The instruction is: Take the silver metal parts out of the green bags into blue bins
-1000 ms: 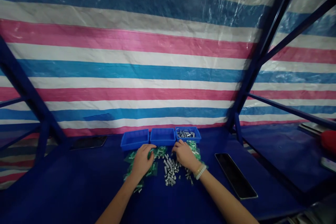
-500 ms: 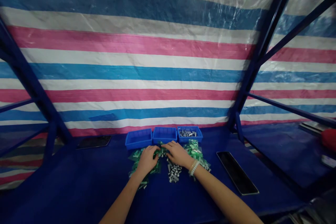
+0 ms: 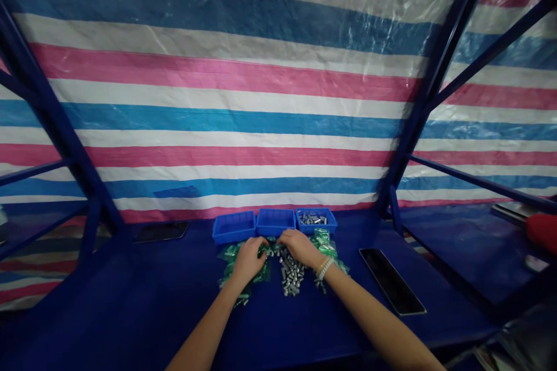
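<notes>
Left hand [image 3: 249, 261], fingers curved down, on crumpled green plastic packets [image 3: 229, 266]; right hand [image 3: 299, 247], fingers close together, just beside a loose heap of short silver metal cylinders [image 3: 289, 274], all at lower centre of the dark blue table [image 3: 130, 301]; any pinch impossible to tell.

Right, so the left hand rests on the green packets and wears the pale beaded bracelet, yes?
No: the head view shows the pale beaded bracelet on the wrist of the right hand. The left hand does rest on the green packets.
</notes>
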Demonstrator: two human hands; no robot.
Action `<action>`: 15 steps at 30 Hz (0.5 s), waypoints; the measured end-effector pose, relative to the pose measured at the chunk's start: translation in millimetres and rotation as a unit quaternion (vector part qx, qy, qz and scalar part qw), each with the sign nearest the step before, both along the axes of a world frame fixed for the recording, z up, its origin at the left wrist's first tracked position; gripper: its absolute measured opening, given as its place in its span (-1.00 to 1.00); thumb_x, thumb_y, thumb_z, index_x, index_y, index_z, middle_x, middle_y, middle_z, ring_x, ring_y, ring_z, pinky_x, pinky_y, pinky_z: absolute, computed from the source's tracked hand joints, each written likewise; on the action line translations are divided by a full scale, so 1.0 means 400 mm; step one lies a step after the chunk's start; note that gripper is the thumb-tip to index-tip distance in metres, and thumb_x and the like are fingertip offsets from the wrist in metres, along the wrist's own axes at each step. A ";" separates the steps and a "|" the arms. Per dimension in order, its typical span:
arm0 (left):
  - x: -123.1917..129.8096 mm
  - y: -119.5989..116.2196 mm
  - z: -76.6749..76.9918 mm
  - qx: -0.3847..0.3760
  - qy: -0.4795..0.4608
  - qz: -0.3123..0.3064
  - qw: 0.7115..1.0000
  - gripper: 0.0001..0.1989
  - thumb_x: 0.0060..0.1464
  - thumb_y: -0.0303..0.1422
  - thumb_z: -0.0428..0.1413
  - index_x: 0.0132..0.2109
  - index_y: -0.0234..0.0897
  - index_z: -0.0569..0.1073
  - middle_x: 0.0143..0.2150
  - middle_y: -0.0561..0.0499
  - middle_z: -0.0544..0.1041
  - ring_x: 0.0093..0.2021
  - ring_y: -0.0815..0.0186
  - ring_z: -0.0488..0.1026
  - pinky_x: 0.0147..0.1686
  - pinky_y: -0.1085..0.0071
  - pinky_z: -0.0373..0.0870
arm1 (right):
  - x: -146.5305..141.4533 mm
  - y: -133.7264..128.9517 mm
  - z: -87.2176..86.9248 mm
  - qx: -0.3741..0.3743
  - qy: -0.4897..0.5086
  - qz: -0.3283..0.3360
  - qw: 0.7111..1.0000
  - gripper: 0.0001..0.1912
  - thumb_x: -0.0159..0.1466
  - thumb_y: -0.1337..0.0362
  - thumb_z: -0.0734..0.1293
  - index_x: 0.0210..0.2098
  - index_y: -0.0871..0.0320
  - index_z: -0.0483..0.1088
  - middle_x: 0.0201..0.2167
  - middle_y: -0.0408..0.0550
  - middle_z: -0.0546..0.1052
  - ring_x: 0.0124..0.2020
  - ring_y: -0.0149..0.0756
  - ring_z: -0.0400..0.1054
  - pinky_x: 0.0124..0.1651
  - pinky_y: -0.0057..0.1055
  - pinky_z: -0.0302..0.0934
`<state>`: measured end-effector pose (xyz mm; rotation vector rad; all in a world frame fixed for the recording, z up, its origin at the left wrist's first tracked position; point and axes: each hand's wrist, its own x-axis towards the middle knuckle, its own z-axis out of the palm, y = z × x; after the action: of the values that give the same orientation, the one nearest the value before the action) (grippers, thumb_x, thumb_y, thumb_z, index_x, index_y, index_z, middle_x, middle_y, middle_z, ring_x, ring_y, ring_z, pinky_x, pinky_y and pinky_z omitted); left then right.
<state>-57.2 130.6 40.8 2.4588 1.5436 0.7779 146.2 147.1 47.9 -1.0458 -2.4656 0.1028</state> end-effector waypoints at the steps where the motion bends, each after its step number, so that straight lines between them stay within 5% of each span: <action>1: 0.000 -0.002 0.002 0.003 0.002 -0.005 1.000 -0.77 -0.01 -0.60 0.07 -0.21 -0.22 0.45 -0.21 -0.02 0.53 -0.10 0.16 0.42 -0.10 0.29 0.30 | 0.009 -0.004 0.003 -0.006 0.009 0.010 1.000 -0.68 0.25 0.58 0.17 -0.23 0.18 0.49 -0.30 -0.04 0.53 -0.23 -0.29 0.38 -0.10 -0.41 0.19; 8: 0.022 -0.018 0.020 0.047 0.047 -0.038 0.997 -0.83 0.01 -0.51 0.12 -0.22 -0.21 0.50 -0.11 -0.07 0.41 -0.04 0.10 0.32 -0.09 0.22 0.25 | 0.062 0.012 0.039 -0.009 0.108 -0.011 0.994 -0.65 0.23 0.62 0.14 -0.24 0.19 0.47 -0.29 -0.05 0.55 -0.23 -0.31 0.43 -0.13 -0.42 0.26; 15: 0.081 -0.004 0.034 0.044 0.130 -0.069 0.988 -0.82 0.04 -0.53 0.10 -0.23 -0.24 0.53 -0.10 -0.15 0.39 0.00 0.02 0.28 -0.08 0.16 0.20 | 0.036 0.060 0.043 0.010 0.168 -0.055 0.984 -0.68 0.26 0.59 0.13 -0.22 0.23 0.47 -0.26 0.05 0.54 -0.18 -0.23 0.41 -0.07 -0.34 0.24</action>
<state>-24.9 128.8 54.3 2.7901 1.4222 0.5296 160.5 171.2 65.0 -1.0579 -2.0979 0.2020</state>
